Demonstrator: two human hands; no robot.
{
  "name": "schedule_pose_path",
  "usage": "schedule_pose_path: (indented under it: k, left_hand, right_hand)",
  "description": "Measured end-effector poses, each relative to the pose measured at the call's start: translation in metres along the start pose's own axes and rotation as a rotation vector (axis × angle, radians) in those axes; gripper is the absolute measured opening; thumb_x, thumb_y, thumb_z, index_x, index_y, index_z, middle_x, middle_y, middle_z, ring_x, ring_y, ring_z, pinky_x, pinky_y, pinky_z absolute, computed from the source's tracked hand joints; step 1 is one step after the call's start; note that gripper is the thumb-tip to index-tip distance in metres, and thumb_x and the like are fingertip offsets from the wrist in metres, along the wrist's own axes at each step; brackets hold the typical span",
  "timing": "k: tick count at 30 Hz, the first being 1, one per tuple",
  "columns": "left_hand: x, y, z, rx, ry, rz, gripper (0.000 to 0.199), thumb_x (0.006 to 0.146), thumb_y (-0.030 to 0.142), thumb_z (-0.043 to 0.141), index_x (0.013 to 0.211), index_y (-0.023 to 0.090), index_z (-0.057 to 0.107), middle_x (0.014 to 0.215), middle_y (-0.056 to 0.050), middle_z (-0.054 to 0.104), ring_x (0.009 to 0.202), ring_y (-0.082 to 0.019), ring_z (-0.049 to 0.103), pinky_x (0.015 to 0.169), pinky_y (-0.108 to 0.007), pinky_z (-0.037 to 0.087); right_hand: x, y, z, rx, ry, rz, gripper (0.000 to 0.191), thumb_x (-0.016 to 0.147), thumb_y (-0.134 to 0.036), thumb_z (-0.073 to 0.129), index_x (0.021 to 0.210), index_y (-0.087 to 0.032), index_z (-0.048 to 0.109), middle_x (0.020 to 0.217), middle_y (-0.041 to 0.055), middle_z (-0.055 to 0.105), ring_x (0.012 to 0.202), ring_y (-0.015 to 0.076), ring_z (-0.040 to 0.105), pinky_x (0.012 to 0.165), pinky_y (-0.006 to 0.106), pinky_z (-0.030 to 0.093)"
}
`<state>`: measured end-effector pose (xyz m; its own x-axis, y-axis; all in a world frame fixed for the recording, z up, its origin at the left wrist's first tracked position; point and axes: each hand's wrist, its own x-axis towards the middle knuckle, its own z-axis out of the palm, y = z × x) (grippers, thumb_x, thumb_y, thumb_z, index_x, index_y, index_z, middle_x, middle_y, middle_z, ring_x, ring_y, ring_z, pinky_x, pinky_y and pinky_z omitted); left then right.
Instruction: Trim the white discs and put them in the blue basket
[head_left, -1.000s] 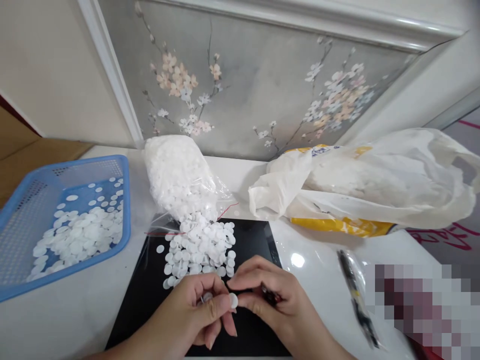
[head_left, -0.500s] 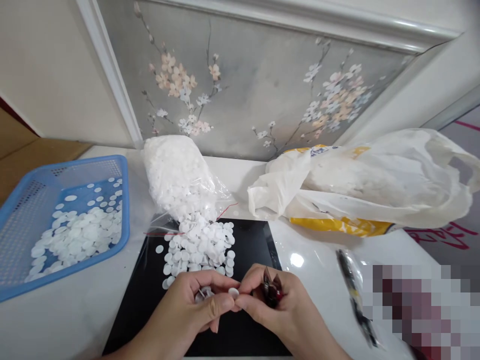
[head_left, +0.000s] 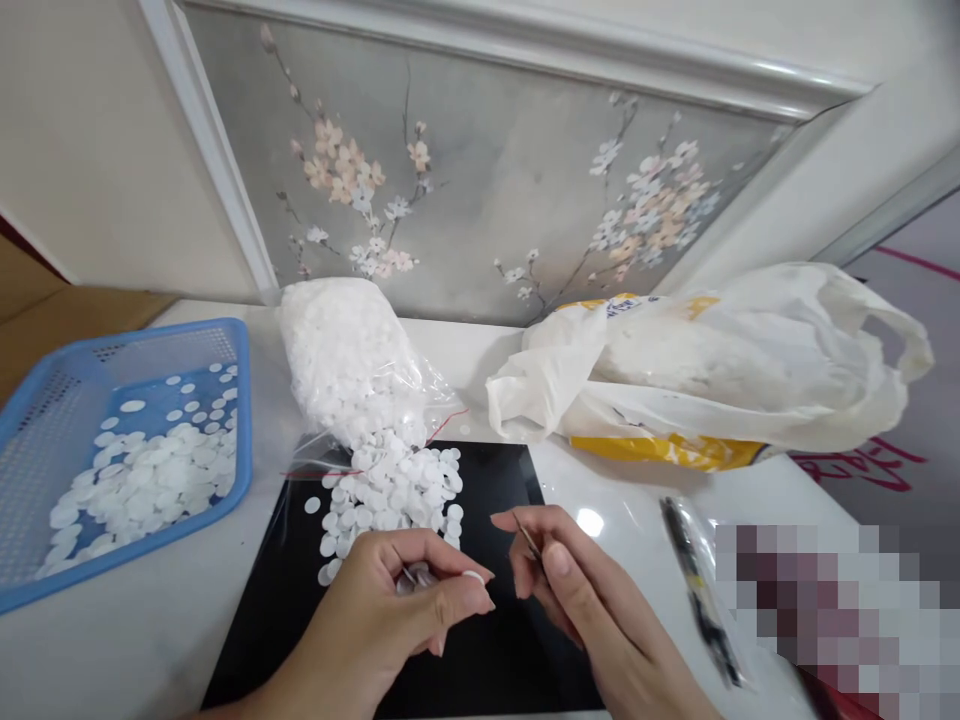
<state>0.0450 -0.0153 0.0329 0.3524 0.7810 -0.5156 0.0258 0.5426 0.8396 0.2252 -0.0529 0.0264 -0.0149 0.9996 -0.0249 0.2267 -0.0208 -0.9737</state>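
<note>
Hands [head_left: 397, 605] [head_left: 600, 600] hold wht disc [head_left: 472, 577], tool [head_left: 528, 538]; bag txt [head_left: 622, 306] illegible

Small round white discs [head_left: 390, 490] against a glossy black flat board [head_left: 495, 660], lower centre.
At left, the light-blue rectangular plastic basket [head_left: 244, 430] is patterned with tiny holes; at right, the crumpled white plastic carrier bag [head_left: 675, 360] shows yellow patches and blue lettering; across the top, the grey rectangular panel [head_left: 487, 150] bears peach, white and pale-blue blossoms [head_left: 328, 138].
</note>
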Motion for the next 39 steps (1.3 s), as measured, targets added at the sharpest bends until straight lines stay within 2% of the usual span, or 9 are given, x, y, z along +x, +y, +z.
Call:
schedule_pose_path:
  k: [3,6,10,12,20,26,32,39]
  left_hand:
    - [0.003,-0.004,0.004,-0.009,-0.004,0.069,0.023,0.067,0.040,0.079,0.069,0.018,0.074,0.049,0.003,0.054,0.047,-0.009,0.043,0.047,-0.022,0.027]
    - [0.005,-0.008,0.006,-0.025,0.003,0.127,0.020,0.069,0.039,0.078,0.070,0.020,0.075,0.052,0.003,0.056,0.047,-0.008,0.041,0.047,-0.021,0.028]
    - [0.004,-0.012,0.007,-0.035,0.016,0.146,0.019,0.068,0.039,0.080,0.067,0.020,0.076,0.050,0.003,0.056,0.047,-0.008,0.040,0.048,-0.021,0.030]
    - [0.003,-0.012,0.008,-0.046,0.019,0.142,0.018,0.067,0.037,0.080,0.065,0.020,0.075,0.051,0.002,0.058,0.047,-0.008,0.040,0.048,-0.022,0.031]
    - [0.002,-0.012,0.008,-0.076,0.025,0.150,0.014,0.067,0.030,0.081,0.059,0.020,0.075,0.054,0.001,0.064,0.046,-0.007,0.040,0.047,-0.020,0.033]
    - [0.003,-0.014,0.007,-0.073,0.017,0.192,0.009,0.066,0.029,0.081,0.063,0.021,0.077,0.059,-0.001,0.068,0.046,-0.007,0.042,0.045,-0.019,0.033]
    - [0.002,-0.011,0.008,-0.042,0.009,0.229,0.007,0.067,0.027,0.080,0.064,0.022,0.078,0.055,0.001,0.064,0.046,-0.006,0.043,0.046,-0.017,0.035]
    - [0.001,-0.008,0.008,-0.033,0.007,0.243,0.008,0.067,0.025,0.079,0.060,0.021,0.077,0.055,0.000,0.065,0.046,-0.007,0.043,0.045,-0.018,0.035]
  right_hand:
    - [-0.008,0.006,-0.003,-0.141,0.034,-0.090,0.045,0.097,-0.057,0.036,0.105,-0.022,0.063,0.071,0.0010,0.059,0.062,0.0162,0.057,0.056,0.025,0.045]
    - [-0.012,0.015,0.000,-0.293,0.030,-0.243,0.048,0.097,-0.060,0.030,0.095,-0.024,0.062,0.072,0.0006,0.063,0.059,0.0151,0.059,0.054,0.023,0.045]
    - [-0.010,0.026,0.007,-0.503,0.094,-0.496,0.041,0.102,-0.047,0.024,0.088,-0.025,0.056,0.066,-0.0012,0.060,0.048,0.0122,0.057,0.044,0.022,0.040]
    - [-0.009,0.029,0.009,-0.574,0.123,-0.548,0.038,0.103,-0.044,0.024,0.089,-0.024,0.054,0.065,-0.0013,0.060,0.047,0.0124,0.056,0.041,0.022,0.039]
    - [-0.012,0.030,0.011,-0.652,0.135,-0.576,0.036,0.103,-0.043,0.025,0.088,-0.024,0.052,0.063,-0.0008,0.059,0.049,0.0134,0.057,0.040,0.022,0.038]
    - [-0.012,0.028,0.013,-0.650,0.144,-0.560,0.039,0.104,-0.042,0.023,0.085,-0.024,0.052,0.064,-0.0017,0.060,0.047,0.0118,0.057,0.039,0.021,0.038]
    - [-0.015,0.017,0.008,-0.675,0.032,-0.475,0.038,0.104,-0.041,0.022,0.089,-0.024,0.052,0.069,-0.0010,0.061,0.055,0.0124,0.061,0.045,0.020,0.043]
    - [-0.017,0.015,0.006,-0.665,-0.007,-0.466,0.038,0.104,-0.040,0.021,0.090,-0.024,0.052,0.071,-0.0006,0.062,0.058,0.0125,0.062,0.047,0.020,0.043]
